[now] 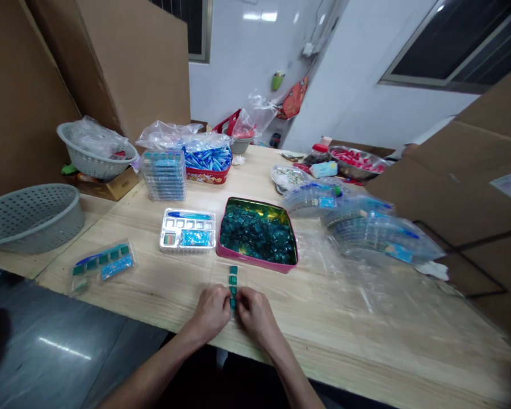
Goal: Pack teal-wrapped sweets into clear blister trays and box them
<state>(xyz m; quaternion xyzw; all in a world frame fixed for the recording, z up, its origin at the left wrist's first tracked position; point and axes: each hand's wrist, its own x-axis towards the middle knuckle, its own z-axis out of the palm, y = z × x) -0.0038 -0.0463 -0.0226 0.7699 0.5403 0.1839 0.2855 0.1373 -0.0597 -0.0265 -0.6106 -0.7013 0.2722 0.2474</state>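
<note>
We have both hands just on the near side of the tin (pixel 255 261), over the desk (pixel 306 318). Our left hand (pixel 214 309) and right hand (pixel 255 313) are curled narrow, fingers drawn in on either side of the lower end of a row of green squares (pixel 233 280); whether they grip the squares or only press, we cannot tell. The row lies near the tin's front wall, with clear plastic (pixel 241 276) around it. The tin itself holds a heap of dark teal pieces (pixel 255 230). Just left of the tin we see a tray (pixel 200 225) bearing a blue pen (pixel 189 215) and a blue packet (pixel 196 238). Behind and left of the tin stand stacked boxes (pixel 164 179); right of it, fanned packs (pixel 357 227).
</note>
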